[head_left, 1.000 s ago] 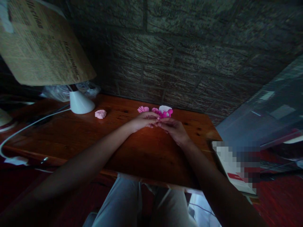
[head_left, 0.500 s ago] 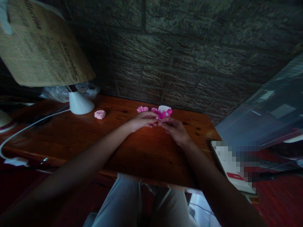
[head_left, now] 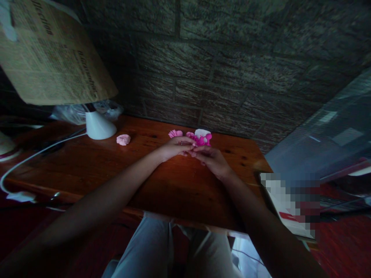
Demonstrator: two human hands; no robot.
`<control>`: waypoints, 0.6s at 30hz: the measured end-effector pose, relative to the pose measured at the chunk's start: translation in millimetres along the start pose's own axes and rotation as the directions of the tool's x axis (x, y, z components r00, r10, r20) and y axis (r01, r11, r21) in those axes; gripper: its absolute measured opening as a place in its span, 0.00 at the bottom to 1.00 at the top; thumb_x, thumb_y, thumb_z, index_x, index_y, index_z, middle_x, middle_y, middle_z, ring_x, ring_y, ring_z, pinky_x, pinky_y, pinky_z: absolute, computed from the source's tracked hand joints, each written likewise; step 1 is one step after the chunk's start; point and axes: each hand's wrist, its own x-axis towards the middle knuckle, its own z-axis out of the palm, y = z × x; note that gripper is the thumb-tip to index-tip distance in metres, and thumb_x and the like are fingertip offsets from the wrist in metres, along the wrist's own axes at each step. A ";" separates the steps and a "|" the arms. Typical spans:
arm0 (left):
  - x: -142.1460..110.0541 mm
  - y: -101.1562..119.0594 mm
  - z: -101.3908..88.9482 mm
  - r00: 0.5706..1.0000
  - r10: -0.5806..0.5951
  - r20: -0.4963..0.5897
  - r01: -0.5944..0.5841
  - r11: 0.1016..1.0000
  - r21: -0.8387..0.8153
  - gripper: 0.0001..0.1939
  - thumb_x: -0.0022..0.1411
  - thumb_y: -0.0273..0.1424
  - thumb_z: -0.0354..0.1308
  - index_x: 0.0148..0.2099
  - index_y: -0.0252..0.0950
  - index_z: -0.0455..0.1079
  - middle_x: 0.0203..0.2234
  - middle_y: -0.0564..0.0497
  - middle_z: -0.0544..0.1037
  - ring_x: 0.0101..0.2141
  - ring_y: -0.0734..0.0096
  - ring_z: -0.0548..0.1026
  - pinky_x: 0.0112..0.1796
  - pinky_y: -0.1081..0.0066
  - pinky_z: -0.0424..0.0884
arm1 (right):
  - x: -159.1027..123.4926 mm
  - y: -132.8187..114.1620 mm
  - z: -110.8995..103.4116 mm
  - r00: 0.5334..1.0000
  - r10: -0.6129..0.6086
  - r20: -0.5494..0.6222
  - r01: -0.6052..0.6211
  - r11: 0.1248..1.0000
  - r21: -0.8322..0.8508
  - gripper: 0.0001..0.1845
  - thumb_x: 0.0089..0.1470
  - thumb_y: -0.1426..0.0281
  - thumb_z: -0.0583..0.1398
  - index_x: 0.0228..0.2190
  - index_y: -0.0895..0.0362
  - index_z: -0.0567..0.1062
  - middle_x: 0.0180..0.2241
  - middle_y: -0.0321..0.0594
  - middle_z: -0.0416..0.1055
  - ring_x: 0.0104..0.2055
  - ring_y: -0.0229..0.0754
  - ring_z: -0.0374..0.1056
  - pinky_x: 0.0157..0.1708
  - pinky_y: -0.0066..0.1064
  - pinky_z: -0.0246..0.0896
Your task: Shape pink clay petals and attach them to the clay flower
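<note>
Over the wooden table, my left hand [head_left: 175,149] and my right hand [head_left: 212,159] meet fingertip to fingertip, both with pinched fingers. What they pinch is too small and dim to name; a trace of pink shows at the fingertips. Just behind them lie a pink ruffled flower-like piece [head_left: 175,133], a bright magenta piece with rounded lobes [head_left: 208,137] and a white piece [head_left: 202,132]. My fingers partly cover this group. Farther left, near the lamp, sits a pale pink crumpled lump [head_left: 123,139].
A lamp with a white base [head_left: 100,126] and a printed paper shade [head_left: 60,58] stands at the left, its white cord [head_left: 43,148] running across the wooden table [head_left: 174,189]. Clear plastic [head_left: 68,112] lies behind it. A stone-block wall [head_left: 191,61] closes off the back.
My right fingertips have shifted slightly left, closer against the left ones. A thin edge that showed at the right fingers is now hidden. The flower pieces and lump rest as before.
</note>
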 end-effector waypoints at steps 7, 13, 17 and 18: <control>0.2 0.7 0.1 1.000 -0.007 0.006 0.007 1.000 -0.002 0.12 0.56 0.30 0.69 0.43 0.33 0.77 0.32 0.51 0.79 0.31 0.75 0.78 0.35 0.74 0.70 | -0.1 0.3 0.2 1.000 0.008 -0.001 -0.008 1.000 0.018 0.14 0.41 0.60 0.72 0.31 0.52 0.81 0.33 0.36 0.81 0.31 0.39 0.70 0.29 0.31 0.59; -0.4 2.4 0.3 1.000 -0.014 -0.003 0.014 1.000 0.010 0.12 0.57 0.29 0.68 0.44 0.33 0.77 0.32 0.51 0.79 0.31 0.76 0.77 0.35 0.74 0.71 | -0.7 -0.7 1.2 1.000 0.017 -0.009 -0.017 1.000 0.026 0.14 0.40 0.61 0.73 0.31 0.52 0.81 0.32 0.36 0.81 0.27 0.36 0.67 0.26 0.29 0.55; -0.4 1.1 -1.1 1.000 0.011 0.012 -0.011 1.000 0.013 0.13 0.57 0.30 0.69 0.45 0.33 0.77 0.34 0.50 0.80 0.32 0.75 0.77 0.35 0.73 0.71 | -0.4 0.3 0.5 0.999 0.015 -0.038 -0.013 0.999 0.033 0.15 0.39 0.60 0.74 0.31 0.52 0.82 0.34 0.39 0.82 0.32 0.40 0.72 0.27 0.30 0.58; -0.2 0.7 -1.4 1.000 0.016 0.010 -0.017 1.000 0.012 0.13 0.57 0.30 0.69 0.45 0.33 0.77 0.35 0.49 0.80 0.33 0.75 0.77 0.35 0.74 0.72 | -0.2 0.5 0.0 0.999 0.019 -0.047 -0.017 0.999 0.034 0.16 0.39 0.60 0.74 0.32 0.52 0.82 0.35 0.39 0.82 0.33 0.41 0.72 0.27 0.30 0.59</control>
